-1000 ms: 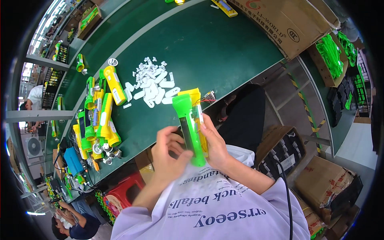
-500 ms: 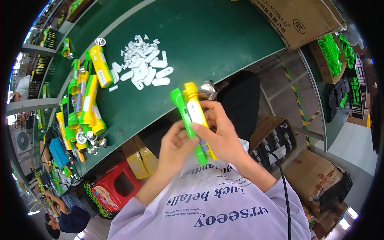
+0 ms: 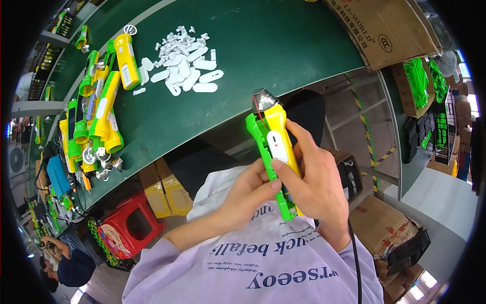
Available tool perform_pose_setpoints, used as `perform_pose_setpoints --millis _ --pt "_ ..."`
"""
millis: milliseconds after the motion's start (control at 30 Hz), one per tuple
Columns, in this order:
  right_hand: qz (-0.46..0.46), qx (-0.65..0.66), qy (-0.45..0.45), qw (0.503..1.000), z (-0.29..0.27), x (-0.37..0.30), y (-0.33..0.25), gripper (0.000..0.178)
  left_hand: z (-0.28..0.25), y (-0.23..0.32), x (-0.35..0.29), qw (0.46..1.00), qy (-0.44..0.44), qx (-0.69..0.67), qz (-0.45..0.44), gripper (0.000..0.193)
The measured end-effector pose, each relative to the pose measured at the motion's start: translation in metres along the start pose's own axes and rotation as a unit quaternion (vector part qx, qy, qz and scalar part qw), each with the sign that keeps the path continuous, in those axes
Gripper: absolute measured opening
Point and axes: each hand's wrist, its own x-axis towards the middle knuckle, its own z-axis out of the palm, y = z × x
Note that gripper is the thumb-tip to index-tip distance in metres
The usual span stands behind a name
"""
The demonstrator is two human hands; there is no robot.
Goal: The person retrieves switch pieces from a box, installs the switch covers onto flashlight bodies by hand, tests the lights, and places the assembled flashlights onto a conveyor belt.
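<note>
Yellow flashlight half [image 3: 276, 120] and green flashlight half [image 3: 264, 152] are lying side by side in the worker's hands, just in front of the near edge of a long green counter [image 3: 253, 40]. From where I'm standing, a big cardboard carton [image 3: 395, 38] is sitting at the counter's right end, and a red stool [image 3: 121, 212] is standing below on the left. A heap of green and yellow flashlights [image 3: 106, 104] is crowding the counter's left side, a pile of white plastic parts [image 3: 185, 66] spreading nearby. The right hand [image 3: 321, 177] is wrapping a closed grip round the yellow half; the left hand [image 3: 253, 187] is curling its grip, closed too, against the green one. A silvery reflector [image 3: 266, 100] is sitting at the yellow half's top, a white switch plate [image 3: 278, 144] is showing above the right thumb, and a thin red wire [image 3: 259, 114] is trailing from the reflector.
</note>
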Motion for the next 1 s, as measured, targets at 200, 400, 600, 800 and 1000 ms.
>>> perform_pose_setpoints --millis 200,400,600,800,1000 --pt "0.059 -0.036 -0.017 0.997 0.007 0.015 0.015 0.059 -0.004 -0.007 0.012 0.995 0.04 -0.081 -0.046 0.049" --pt "0.021 0.112 -0.009 0.993 0.011 0.01 0.022 0.059 0.004 -0.001 -0.001 0.998 0.044 0.015 0.044 0.042" --pt "-0.07 0.624 -0.064 0.776 0.055 0.01 0.044 0.066 0.003 0.031 -0.013 0.953 0.134 0.234 0.141 0.048" --pt "-0.064 0.667 -0.161 0.725 0.069 0.018 0.047 0.066 0.006 0.085 -0.038 0.84 0.204 0.488 0.121 0.06" --pt "-0.077 0.649 -0.167 0.738 0.07 0.029 0.047 0.062 0.02 0.086 -0.033 0.764 0.163 0.606 0.15 0.064"
